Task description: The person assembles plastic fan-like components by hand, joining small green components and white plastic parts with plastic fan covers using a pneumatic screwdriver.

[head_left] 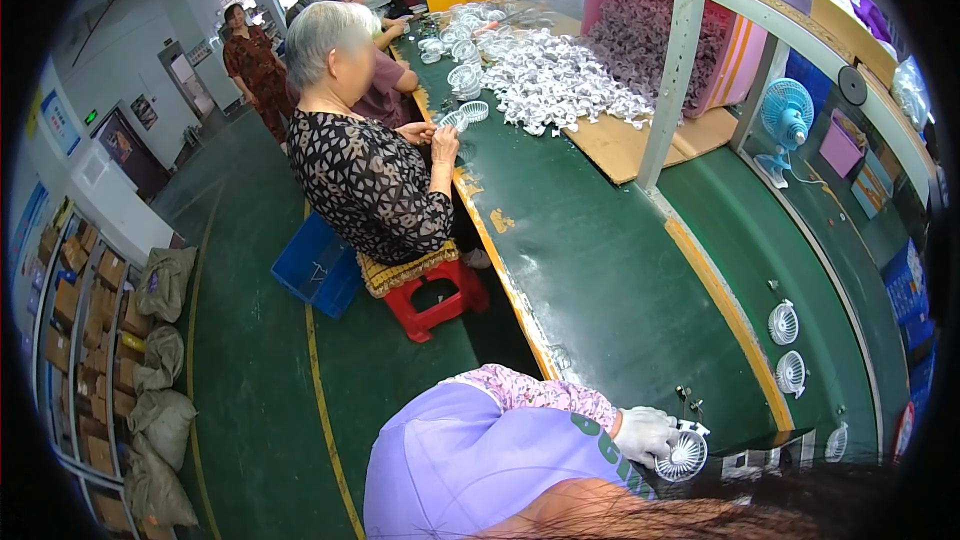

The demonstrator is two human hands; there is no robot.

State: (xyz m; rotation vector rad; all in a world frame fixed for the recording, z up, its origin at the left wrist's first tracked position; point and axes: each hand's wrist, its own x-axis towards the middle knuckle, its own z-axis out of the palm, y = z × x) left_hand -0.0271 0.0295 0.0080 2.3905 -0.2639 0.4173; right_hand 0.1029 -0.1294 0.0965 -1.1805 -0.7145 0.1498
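My left hand [645, 436], in a white glove, reaches out from a pink floral sleeve at the near end of the green table [620, 285]. Its fingers are closed on the edge of a small round white fan cage [683, 454] with radial slats. Small metal-coloured parts [689, 399] lie just beyond the cage. A dark item with pale rectangles [768, 456] is to the right of it. Dark hair covers part of the lower edge. My right hand does not show.
Two white fan cages [784, 322] [791, 373] rest on the green strip at right. A co-worker [370, 175] on a red stool [436, 300] handles white cages. White parts [560, 75] are heaped farther up the table. A metal post [676, 65] stands mid-table, near a blue fan [786, 118].
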